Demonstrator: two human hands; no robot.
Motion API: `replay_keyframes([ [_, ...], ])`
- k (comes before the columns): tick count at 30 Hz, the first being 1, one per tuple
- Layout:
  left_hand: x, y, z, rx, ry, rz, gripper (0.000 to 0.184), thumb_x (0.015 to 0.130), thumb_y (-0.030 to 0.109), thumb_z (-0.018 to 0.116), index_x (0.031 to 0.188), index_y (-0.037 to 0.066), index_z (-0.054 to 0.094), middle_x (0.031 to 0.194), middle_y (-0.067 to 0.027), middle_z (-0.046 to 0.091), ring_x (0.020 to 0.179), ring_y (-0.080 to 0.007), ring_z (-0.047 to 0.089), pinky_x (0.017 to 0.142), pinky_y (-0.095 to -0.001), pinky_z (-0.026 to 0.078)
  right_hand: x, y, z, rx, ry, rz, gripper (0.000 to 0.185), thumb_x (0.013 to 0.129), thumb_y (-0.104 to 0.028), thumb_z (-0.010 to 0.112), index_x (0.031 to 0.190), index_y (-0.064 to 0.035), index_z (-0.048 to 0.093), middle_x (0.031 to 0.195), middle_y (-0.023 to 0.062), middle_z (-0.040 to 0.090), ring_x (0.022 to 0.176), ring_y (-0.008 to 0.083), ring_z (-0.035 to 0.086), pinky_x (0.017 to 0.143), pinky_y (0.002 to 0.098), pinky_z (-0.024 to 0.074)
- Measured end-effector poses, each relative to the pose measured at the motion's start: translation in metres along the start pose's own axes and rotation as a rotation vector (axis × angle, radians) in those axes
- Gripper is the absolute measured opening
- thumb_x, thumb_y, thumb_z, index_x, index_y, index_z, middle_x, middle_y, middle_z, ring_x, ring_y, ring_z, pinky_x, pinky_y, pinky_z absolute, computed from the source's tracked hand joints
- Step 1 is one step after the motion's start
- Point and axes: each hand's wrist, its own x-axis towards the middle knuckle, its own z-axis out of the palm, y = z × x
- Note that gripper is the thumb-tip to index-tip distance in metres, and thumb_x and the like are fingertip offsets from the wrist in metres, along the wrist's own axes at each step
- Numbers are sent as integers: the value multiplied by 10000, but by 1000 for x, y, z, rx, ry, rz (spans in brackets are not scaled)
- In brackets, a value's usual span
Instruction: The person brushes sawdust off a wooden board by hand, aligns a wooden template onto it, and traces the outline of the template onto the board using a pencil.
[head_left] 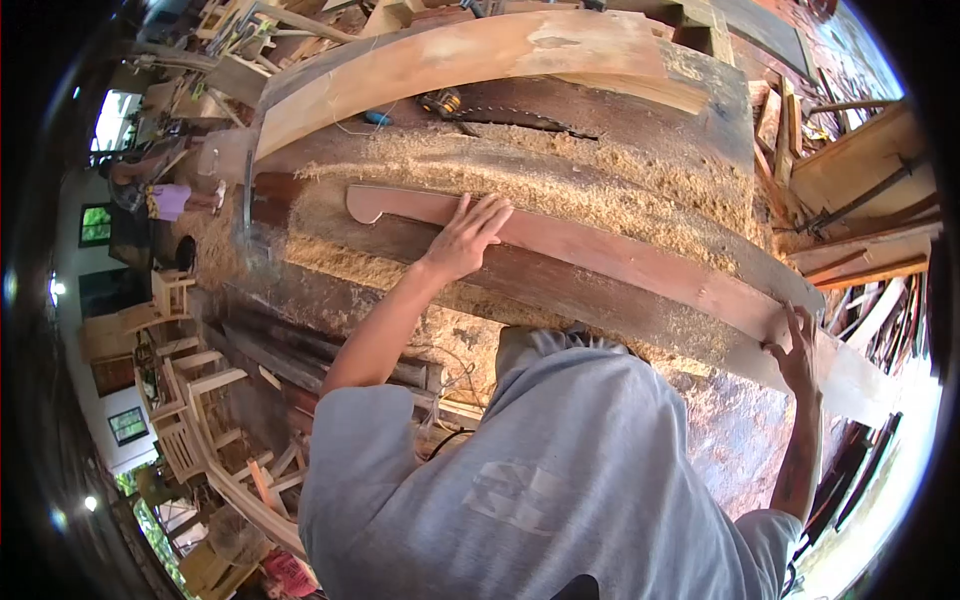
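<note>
Steadying the long strip (620, 252) well calls for flat, even pressure from both hands, spaced apart so it neither rocks nor slides. The left hand (468, 238) lies open on it at centre; the right hand (797, 350), open with bent fingers, touches it at right. The strip is smooth, reddish and hook-ended, over a darker plank (570, 285) amid curly, pale shavings (600, 190).

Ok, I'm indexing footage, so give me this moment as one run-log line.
left hand: on strip; right hand: on strip, farther right; strip: over dark board, rounded end left; sawdust: around board
</note>
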Motion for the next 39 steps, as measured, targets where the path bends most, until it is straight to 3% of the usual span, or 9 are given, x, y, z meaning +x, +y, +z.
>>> replay_keyframes([
  [7,18,17,-28,-67,48,-6,558,892,46,678,1426,-8,527,1407,-254,547,1325,-466,481,1103,-575,367,0,-12,-6,108,8,103,853,781,-317,890,1532,-199,503,1475,186,478,1368,401,447,1147,516,383],
  [9,18,20,-25,-11,60,1,565,897,26,673,1441,3,521,1442,-228,542,1369,-436,472,1156,-579,346,-4,-32,-21,-136,-40,165,867,824,-505,803,1570,-251,441,1514,203,427,1418,421,368,1167,560,331],
  [12,-8,9,-4,81,34,22,628,935,3,640,1525,12,426,1592,-162,444,1500,-355,377,1226,-594,287,-22,-18,-7,-257,-29,291,1035,825,-570,776,1638,-195,256,1611,251,263,1491,453,244,1223,583,207],
  [16,-20,8,-3,59,-30,7,651,952,-45,601,1560,30,382,1625,-150,398,1512,-348,355,1245,-589,274,-41,-4,-33,-226,-91,262,982,841,-412,814,1631,-171,283,1658,146,273,1521,371,253,1238,489,260],
  [22,-17,3,-3,65,-55,17,669,952,-77,578,1575,41,365,1628,-140,393,1515,-350,346,1247,-600,276,-23,23,-39,-225,-142,210,927,788,-134,838,1589,-123,371,1632,121,358,1498,338,330,1215,445,348],
  [28,-14,5,-6,43,6,29,654,918,-85,608,1537,18,422,1601,-163,431,1496,-370,376,1234,-585,294,-22,33,-41,-151,-88,169,861,756,-199,859,1516,-94,468,1580,155,428,1464,360,368,1205,470,349],
  [32,10,19,-26,-103,98,65,564,845,-30,643,1404,16,578,1398,-194,587,1313,-409,534,1105,-579,386,-29,62,-27,-62,-63,160,867,730,-290,896,1480,-69,521,1517,194,495,1445,399,388,1212,503,303],
  [34,-5,9,-12,-86,87,17,591,886,7,602,1469,28,511,1479,-197,529,1397,-416,462,1157,-613,324,-26,94,-10,6,28,-58,908,635,-210,919,1452,-75,545,1459,169,542,1364,391,463,1170,508,348],
  [39,-15,17,-1,-36,36,-73,622,1011,200,612,1559,13,385,1636,-174,365,1540,-383,287,1262,-588,177,-1,43,-37,-37,-57,88,891,565,-142,910,1388,-62,578,1341,177,568,1314,421,476,1130,504,388],
])
